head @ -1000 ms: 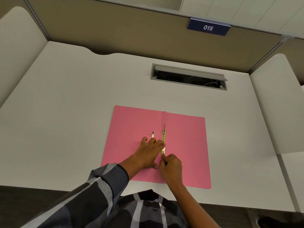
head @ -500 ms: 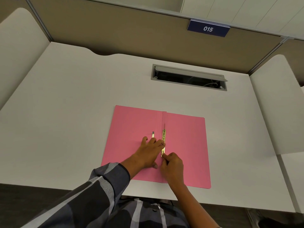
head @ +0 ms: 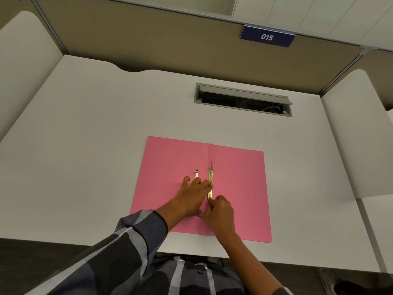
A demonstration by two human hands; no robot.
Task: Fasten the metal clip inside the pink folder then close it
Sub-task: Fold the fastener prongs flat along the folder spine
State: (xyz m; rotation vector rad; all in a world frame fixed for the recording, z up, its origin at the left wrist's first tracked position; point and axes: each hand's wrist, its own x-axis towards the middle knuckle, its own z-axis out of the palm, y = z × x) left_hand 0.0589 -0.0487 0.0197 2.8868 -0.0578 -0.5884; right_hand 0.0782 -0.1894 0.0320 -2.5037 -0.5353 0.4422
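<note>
The pink folder (head: 238,188) lies open and flat on the white desk, its spine running away from me. A gold metal clip bar (head: 210,179) lies along the spine, with a thin prong sticking up at its far end. A second small metal piece (head: 197,173) rests on the left page. My left hand (head: 191,196) lies flat on the left page, fingers spread, fingertips touching the bar's middle. My right hand (head: 221,211) pinches the near end of the bar with curled fingers.
The white desk (head: 95,156) has side dividers and a brown back panel. A grey cable hatch (head: 242,100) sits open behind the folder. A blue "015" sign (head: 266,36) hangs above. The desk's front edge is close to my body.
Both hands stay at the clip bar in almost the same spot; the right hand has shifted very slightly. The folder has not moved.
</note>
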